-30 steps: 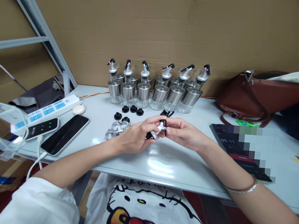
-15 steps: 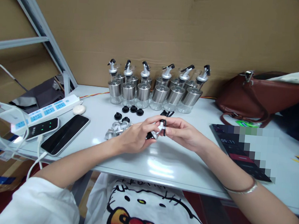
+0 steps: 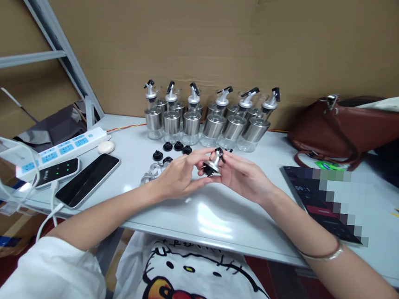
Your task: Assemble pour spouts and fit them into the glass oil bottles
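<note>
Between my two hands is a silver pour spout [image 3: 214, 161] with a black flip lever at its top and a black stopper underneath. It stands nearly upright, a little above the table. My left hand [image 3: 179, 173] curves round its left side, with fingertips at the top and the thumb low near the stopper. From the right, my right hand [image 3: 246, 176] grips it by the lever and collar. Several black stoppers [image 3: 167, 145] lie beyond my left hand. Silver spout parts [image 3: 148, 176] are heaped beside that hand, partly hidden by it. Small black pieces behind my fingers are mostly covered.
Glass-and-steel bottles [image 3: 191, 121] stand in rows at the back, the front ones topped with spouts. To the left are a power strip [image 3: 65, 149], a phone [image 3: 88, 179] and cables. A tablet [image 3: 315, 201] and a brown bag [image 3: 348, 130] are on the right.
The pour spout has been turned more upright and raised slightly, its black stopper now showing below. My left fingers have loosened and shifted off its body; the right hand has turned with it.
</note>
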Available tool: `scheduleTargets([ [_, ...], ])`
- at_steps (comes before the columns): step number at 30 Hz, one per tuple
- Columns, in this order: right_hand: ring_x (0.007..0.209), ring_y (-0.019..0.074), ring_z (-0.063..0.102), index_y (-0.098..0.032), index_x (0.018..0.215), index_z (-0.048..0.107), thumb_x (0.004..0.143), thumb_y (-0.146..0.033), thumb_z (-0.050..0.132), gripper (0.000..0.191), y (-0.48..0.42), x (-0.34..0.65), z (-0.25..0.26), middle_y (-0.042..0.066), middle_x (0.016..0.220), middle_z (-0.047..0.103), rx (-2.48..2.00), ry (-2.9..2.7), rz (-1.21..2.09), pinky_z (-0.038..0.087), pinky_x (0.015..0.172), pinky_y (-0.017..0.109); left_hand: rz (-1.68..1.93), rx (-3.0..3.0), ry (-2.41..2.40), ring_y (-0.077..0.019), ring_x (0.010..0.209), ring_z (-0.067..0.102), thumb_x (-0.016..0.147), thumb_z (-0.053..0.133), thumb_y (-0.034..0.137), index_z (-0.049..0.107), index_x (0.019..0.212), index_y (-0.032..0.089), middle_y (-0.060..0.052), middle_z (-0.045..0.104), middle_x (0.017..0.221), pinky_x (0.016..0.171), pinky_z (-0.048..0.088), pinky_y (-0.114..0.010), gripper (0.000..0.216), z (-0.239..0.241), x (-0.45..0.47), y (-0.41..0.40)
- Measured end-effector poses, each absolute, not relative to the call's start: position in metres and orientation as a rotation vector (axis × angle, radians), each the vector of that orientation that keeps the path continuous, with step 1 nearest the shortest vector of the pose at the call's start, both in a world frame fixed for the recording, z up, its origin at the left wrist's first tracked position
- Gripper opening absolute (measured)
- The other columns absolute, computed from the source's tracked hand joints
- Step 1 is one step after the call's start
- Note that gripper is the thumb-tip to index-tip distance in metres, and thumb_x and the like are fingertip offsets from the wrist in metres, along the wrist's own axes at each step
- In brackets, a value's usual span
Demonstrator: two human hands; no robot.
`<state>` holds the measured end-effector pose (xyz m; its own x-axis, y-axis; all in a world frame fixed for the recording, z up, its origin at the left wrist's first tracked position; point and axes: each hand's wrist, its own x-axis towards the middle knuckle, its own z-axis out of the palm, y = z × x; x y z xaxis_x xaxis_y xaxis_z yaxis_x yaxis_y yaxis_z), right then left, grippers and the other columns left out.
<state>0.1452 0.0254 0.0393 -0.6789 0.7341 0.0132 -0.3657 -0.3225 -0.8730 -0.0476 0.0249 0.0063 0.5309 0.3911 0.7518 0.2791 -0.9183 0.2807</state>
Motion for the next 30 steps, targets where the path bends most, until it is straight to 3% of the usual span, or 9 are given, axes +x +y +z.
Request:
scheduleTargets([
  [4,0.081,0.0163,0.061,-0.016,0.094,0.061,0.083,-0.034,0.065,0.021,0.025,0.144,0.040,0.007,0.091,0.066,-0.505,-1.239,1.998,0.050,0.071,0.031,1.347,2.649,0.562,-0.0263,0.125,0.050,0.092,0.052,0.031,0.029,0.128,0.021,-0.021,0.049,0.133,0.087,0.054,-0.042,0.043,0.009,-0.047,0.024],
  [9,0.064,0.0122,0.055,-0.015,0.090,0.062,0.085,-0.035,0.063,0.020,0.025,0.144,0.042,0.004,0.083,0.063,-0.551,-1.247,1.922,0.046,0.064,0.028,1.344,2.656,0.607,-0.0207,0.106,0.061,0.093,0.050,0.031,0.028,0.127,0.022,-0.020,0.051,0.131,0.081,0.055,-0.039,0.041,0.010,-0.047,0.023],
  [14,0.073,0.0139,0.052,-0.014,0.086,0.064,0.084,-0.032,0.062,0.017,0.023,0.143,0.044,0.004,0.083,0.057,-0.555,-1.253,1.915,0.043,0.067,0.028,1.332,2.678,0.680,-0.0154,0.088,0.063,0.094,0.048,0.033,0.030,0.129,0.020,-0.019,0.052,0.129,0.080,0.054,-0.036,0.042,0.010,-0.047,0.022],
  [20,0.064,0.0123,0.046,-0.014,0.069,0.058,0.079,-0.035,0.061,0.024,0.022,0.146,0.044,0.002,0.071,0.051,-0.629,-1.286,2.200,0.036,0.058,0.026,1.285,2.808,0.831,-0.0175,0.090,0.065,0.096,0.040,0.044,0.027,0.137,0.016,-0.017,0.057,0.125,0.081,0.051,-0.034,0.051,0.014,-0.047,0.019],
  [25,0.051,0.0091,0.037,-0.016,0.065,0.049,0.084,-0.055,0.052,0.043,0.024,0.148,0.042,-0.001,0.058,0.049,-0.652,-1.500,2.195,0.027,0.050,0.024,1.267,2.957,0.847,-0.0163,0.098,0.064,0.100,0.035,0.035,0.049,0.117,0.017,-0.009,0.065,0.111,0.080,0.047,-0.029,0.028,0.020,-0.048,0.020],
  [30,0.044,0.0078,0.031,-0.018,0.066,0.048,0.077,-0.072,0.051,0.055,0.025,0.147,0.040,-0.004,0.051,0.043,-0.670,-1.546,2.188,0.020,0.043,0.024,1.300,3.024,0.851,-0.0142,0.087,0.065,0.101,0.029,0.031,0.050,0.107,0.015,-0.007,0.069,0.097,0.081,0.044,-0.030,0.027,0.019,-0.046,0.020],
])
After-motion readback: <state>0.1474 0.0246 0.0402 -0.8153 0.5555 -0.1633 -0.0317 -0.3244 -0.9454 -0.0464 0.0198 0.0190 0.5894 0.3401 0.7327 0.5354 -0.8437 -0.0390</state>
